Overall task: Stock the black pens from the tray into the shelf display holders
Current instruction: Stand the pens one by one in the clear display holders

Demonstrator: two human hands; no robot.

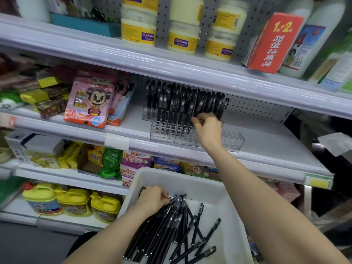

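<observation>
At 6 o'clock my left hand (154,199) grips a bunch of slim black pens (171,225), greyish grips, in the tray (190,175); right hand (206,128) pinches one, I think, at the holders (231,141).

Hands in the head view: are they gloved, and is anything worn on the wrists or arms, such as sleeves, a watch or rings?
The left hand and right hand are ungloved, and no rings show. Both forearms are uncovered as far as the bottom frame edge: no sleeve, watch, bracelet or wristband is in view.

Black pens (163,224) (white tray (190,179))
</observation>
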